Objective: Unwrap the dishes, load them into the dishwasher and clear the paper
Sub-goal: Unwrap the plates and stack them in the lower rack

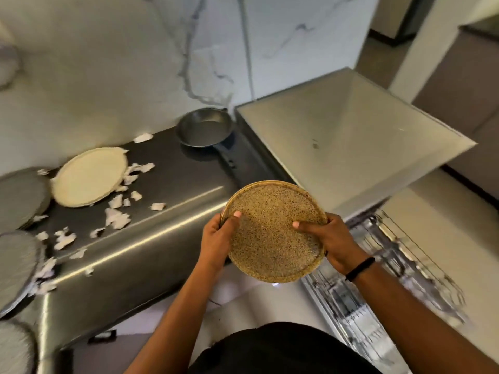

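plate: a round speckled brown plate [274, 230] is held up in the air. No paper is on it.
left hand: the left hand [218, 238] grips the plate's left rim, thumb on top and fingers curled under.
right hand: the right hand [328, 242] grips the plate's right rim, thumb pressed on the face. A black band is on that wrist.
plate's tilt: the plate's face looks up at the camera. It leans a little, with the far rim higher.
rack: the wire dishwasher rack [388, 279] is low and to the right of the plate, just past the right hand. It is blurry, so I cannot tell which slots are free.
dishwasher door: the open dishwasher door [351, 136] is behind the plate, up and to the right.
which hand is nearer: the right hand is closer to the rack, so I think the plate goes down and to the right, and has to be turned onto its edge to slot in.
counter: the dark counter [172, 211] is left of the plate.
on the counter: a pale plate [90, 176], torn paper bits [116, 217] and a small pan [205, 126] lie there, all well apart from the plate. Wrapped dishes [20, 195] sit farther left.
what is left: more unwrapping, more loading, and the paper.
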`<state>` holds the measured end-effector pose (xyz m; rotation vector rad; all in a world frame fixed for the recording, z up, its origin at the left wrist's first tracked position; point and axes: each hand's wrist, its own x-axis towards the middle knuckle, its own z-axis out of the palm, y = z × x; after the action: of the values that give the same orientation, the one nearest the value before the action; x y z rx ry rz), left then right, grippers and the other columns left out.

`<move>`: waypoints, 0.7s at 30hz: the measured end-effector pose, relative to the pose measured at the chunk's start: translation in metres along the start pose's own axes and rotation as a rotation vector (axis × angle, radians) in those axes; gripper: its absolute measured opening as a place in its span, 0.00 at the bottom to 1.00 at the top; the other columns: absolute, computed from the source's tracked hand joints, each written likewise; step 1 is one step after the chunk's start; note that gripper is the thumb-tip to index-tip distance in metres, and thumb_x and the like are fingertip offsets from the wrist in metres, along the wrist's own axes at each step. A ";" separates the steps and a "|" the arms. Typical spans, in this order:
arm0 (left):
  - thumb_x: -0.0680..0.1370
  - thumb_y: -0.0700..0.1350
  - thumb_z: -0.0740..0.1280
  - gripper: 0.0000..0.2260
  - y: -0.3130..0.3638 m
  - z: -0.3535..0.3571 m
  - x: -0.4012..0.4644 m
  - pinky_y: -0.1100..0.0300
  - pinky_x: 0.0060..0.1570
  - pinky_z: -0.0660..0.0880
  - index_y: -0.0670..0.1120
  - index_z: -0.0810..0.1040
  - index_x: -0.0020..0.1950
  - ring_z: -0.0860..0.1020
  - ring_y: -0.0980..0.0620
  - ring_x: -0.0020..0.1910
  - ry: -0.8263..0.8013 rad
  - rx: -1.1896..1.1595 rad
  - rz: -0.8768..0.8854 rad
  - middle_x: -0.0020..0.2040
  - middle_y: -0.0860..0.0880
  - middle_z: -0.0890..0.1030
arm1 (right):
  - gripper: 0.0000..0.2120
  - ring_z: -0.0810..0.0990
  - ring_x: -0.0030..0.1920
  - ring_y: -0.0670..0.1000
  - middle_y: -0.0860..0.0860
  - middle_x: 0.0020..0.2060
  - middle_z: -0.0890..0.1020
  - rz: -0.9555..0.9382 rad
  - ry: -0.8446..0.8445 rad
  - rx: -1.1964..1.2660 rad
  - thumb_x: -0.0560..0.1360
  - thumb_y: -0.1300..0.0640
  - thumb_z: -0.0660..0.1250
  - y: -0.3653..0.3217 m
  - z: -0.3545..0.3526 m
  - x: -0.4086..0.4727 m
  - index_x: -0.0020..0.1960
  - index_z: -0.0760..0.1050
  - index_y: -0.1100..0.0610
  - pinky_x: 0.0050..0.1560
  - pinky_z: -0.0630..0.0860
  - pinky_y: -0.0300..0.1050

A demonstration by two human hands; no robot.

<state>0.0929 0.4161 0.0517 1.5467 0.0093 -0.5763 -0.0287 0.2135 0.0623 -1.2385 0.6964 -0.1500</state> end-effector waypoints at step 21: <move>0.74 0.31 0.72 0.18 -0.098 0.253 0.031 0.56 0.51 0.80 0.56 0.82 0.44 0.83 0.54 0.50 -0.845 0.711 0.115 0.48 0.51 0.85 | 0.08 0.85 0.45 0.47 0.57 0.45 0.87 0.148 0.492 -0.335 0.70 0.66 0.77 0.128 -0.262 -0.036 0.50 0.86 0.60 0.54 0.81 0.51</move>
<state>-0.0030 0.1769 -0.0380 1.8340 -1.0120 -1.1820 -0.2366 0.0612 -0.0779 -1.4792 1.2762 -0.2256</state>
